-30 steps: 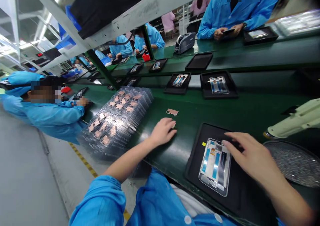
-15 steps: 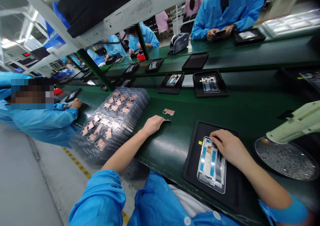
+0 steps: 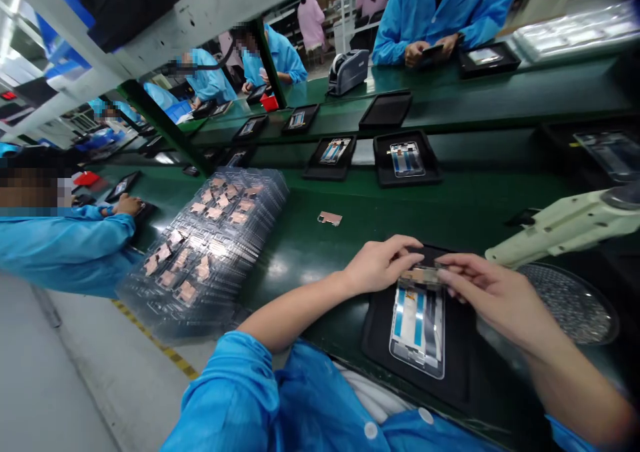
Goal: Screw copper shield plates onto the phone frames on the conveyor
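Observation:
Between my two hands is a small copper-coloured circuit board (image 3: pixel 420 277), above the top end of a phone frame (image 3: pixel 417 332). My left hand (image 3: pixel 383 264) pinches its left end, and my right hand (image 3: pixel 475 282) grips its right end. The phone frame has blue strips and a clear edge, and lies in a black tray (image 3: pixel 375 332). Another copper-coloured board (image 3: pixel 331 219) lies on the green bench, beyond my left forearm.
A stack of clear plastic trays (image 3: pixel 210 239) with several copper-coloured boards stands at left. A lamp-like magnifier (image 3: pixel 565 302) on a pale green arm (image 3: pixel 555 232) is at right. Black trays (image 3: pixel 407 159) with phone frames line the shelf behind. A co-worker's hand (image 3: pixel 129 205) is at far left.
My left hand has lifted a board from the bench and carried it right, over the phone frame. My right hand has left the frame's top edge and taken the board's other end.

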A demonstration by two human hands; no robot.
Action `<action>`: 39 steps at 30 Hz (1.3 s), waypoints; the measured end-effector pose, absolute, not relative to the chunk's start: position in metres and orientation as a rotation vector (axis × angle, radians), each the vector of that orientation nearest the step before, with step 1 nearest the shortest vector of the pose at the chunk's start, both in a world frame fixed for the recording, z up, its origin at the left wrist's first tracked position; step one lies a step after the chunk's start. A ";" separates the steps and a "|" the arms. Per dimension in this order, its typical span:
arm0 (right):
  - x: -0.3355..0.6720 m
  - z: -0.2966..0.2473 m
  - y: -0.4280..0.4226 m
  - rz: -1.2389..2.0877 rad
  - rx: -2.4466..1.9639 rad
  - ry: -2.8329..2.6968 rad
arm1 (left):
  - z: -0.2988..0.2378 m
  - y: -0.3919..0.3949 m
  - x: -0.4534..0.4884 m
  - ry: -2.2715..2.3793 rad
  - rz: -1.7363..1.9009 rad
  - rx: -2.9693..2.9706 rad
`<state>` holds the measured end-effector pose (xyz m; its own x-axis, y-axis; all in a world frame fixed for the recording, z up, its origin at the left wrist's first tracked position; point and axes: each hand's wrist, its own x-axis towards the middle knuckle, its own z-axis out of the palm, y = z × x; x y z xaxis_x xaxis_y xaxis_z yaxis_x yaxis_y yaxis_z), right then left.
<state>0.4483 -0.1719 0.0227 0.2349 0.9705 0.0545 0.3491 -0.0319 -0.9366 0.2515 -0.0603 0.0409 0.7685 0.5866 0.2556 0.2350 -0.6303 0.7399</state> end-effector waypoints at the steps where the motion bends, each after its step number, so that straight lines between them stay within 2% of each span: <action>1: 0.455 0.023 -0.175 0.809 -1.604 -1.212 | 0.040 -0.063 0.255 0.645 0.653 2.231; 3: 0.466 0.022 -0.180 0.771 -1.651 -1.091 | 0.038 -0.069 0.257 0.677 0.616 2.345; 6: 0.474 0.014 -0.184 0.677 -1.653 -0.999 | 0.036 -0.084 0.260 0.626 0.315 2.657; 9: 0.473 0.000 -0.183 0.689 -1.674 -1.062 | 0.038 -0.096 0.269 0.598 0.016 2.819; 14: 0.473 -0.007 -0.183 0.498 -1.769 -1.306 | 0.043 -0.097 0.288 0.653 -0.162 2.772; 17: 0.473 -0.001 -0.185 0.429 -1.753 -1.440 | 0.041 -0.097 0.284 0.639 -0.097 2.719; 27: 0.455 -0.006 -0.185 0.458 -1.499 -1.705 | 0.011 -0.133 0.230 0.406 0.509 2.785; 35: 0.453 -0.005 -0.183 0.489 -1.496 -1.701 | 0.003 -0.135 0.229 0.399 0.645 2.816; 39: 0.452 -0.005 -0.183 0.490 -1.502 -1.704 | 0.005 -0.135 0.228 0.411 0.592 2.813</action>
